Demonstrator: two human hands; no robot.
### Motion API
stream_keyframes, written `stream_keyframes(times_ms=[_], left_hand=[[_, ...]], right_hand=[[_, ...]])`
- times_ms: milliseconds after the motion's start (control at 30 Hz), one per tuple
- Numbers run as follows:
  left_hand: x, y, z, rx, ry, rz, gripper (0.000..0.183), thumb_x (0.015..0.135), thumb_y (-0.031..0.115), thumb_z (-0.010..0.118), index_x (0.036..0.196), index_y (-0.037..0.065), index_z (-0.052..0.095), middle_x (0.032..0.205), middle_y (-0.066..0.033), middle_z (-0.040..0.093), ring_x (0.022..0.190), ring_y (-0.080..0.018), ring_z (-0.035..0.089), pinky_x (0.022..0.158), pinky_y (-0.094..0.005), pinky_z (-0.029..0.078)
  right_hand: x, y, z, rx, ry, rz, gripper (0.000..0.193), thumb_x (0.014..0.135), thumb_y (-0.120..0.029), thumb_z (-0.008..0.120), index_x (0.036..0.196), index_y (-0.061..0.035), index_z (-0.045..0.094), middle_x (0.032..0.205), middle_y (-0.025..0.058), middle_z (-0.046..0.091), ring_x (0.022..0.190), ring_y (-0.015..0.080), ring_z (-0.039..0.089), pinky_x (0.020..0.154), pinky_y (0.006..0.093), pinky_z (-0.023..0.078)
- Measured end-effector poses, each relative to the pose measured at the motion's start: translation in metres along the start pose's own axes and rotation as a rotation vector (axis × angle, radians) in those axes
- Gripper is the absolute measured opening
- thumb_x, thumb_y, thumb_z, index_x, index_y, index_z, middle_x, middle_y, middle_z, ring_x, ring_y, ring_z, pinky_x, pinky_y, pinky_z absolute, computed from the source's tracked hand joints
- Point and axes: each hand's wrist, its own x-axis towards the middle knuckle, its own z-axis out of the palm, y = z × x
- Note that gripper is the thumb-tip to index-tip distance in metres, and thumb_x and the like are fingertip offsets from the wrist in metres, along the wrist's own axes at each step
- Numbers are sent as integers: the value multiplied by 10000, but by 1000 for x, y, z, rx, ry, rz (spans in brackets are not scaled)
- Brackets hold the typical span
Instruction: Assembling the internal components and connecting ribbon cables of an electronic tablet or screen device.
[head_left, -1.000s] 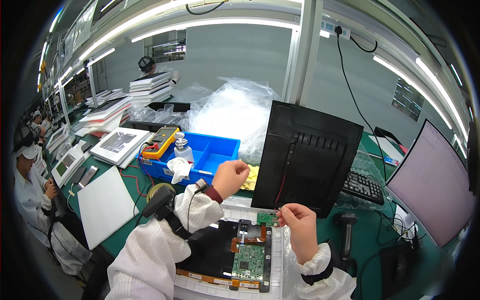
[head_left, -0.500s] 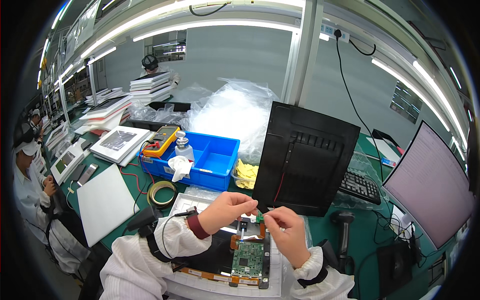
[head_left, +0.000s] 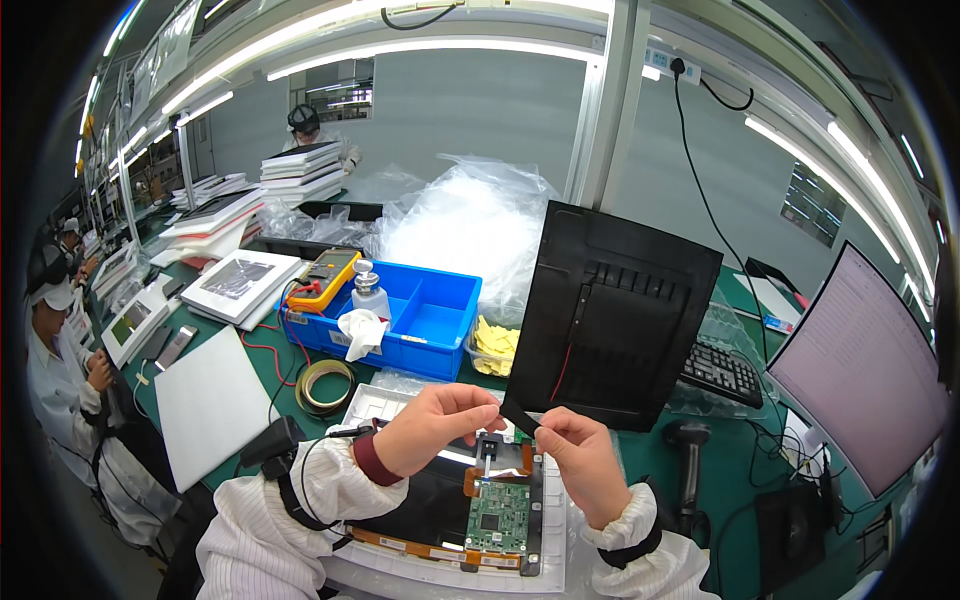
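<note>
Both hands [head_left: 425, 432] [head_left: 588, 468] tight on a black strip [head_left: 519, 416], green tabletop [head_left: 650, 452] between white frame edge [head_left: 552, 530] and scanner [head_left: 688, 465].

We've got a slim black strip [head_left: 518, 417], held aslant over the far side of our opened panel [head_left: 408, 515], which lies flat, black within a white frame [head_left: 551, 535], green circuit board [head_left: 499, 518] bared at right

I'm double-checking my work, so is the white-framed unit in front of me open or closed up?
Open: the white-framed unit has its green circuit board and orange flex cable exposed, with no cover over them.
</note>
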Motion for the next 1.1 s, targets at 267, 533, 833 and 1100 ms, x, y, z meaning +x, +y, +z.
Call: stream_keyframes(times_ms=[267,533,833,1100], left_hand=[[14,-10,-2,426,117,172,217,832,187,587,931,-6,603,808,-11,595,682,-36,519,572,-183,428],[22,-21,4,814,221,419,155,762,168,647,757,19,604,689,-27,588,653,-115,523,560,-238,406],[36,-70,10,1121,66,382,148,697,150,648,608,44,596,592,-70,571,664,-253,518,631,-351,418],[33,-87,11,1170,55,347,137,674,170,654,614,59,604,608,-83,581,685,-273,532,596,-372,444]], right_hand=[[-3,-7,8,-140,73,-3,58,759,-50,647,762,-6,610,742,-13,514,692,58,450,639,188,352],[2,13,-8,-282,166,39,119,783,-119,631,756,-6,606,677,-12,536,614,56,476,589,199,352],[-12,61,-40,-789,337,-105,163,670,-163,715,645,-29,626,737,58,521,751,191,492,672,305,374],[-15,76,-45,-1021,342,-147,147,635,-152,717,614,-45,620,777,83,520,814,238,476,730,336,368]])
